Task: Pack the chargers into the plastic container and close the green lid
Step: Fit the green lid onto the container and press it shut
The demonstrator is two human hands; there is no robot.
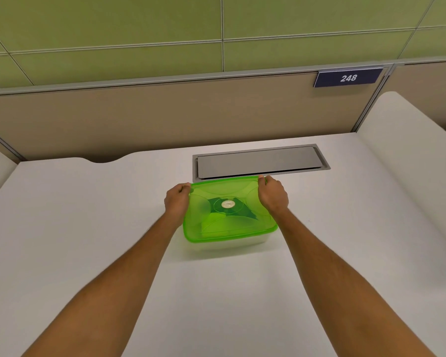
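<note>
Both hands are on the far corners of the green lid (pixel 229 210): the left hand (pixel 177 199) curls its fingers over the far-left corner, and the right hand (pixel 272 195) does the same at the far-right corner, each closed on the rim there. Gripping the two far corners at once looks like a way to press that edge down evenly, so the lid seats without one side popping up.

From the head camera, the lid sits over the plastic container (pixel 227 244), whose clear wall shows below the lid's near edge. The container rests on the white desk (pixel 88 215), near the middle and just on the near side of a grey cable hatch (pixel 260 161) set into the desk. Through the translucent lid a dark shape shows in the centre, probably the chargers already packed, though they are too blurred to tell apart. A round label marks the lid's middle.

Packing seems finished; what remains, as far as can be judged, is snapping the lid fully shut all around.
</note>
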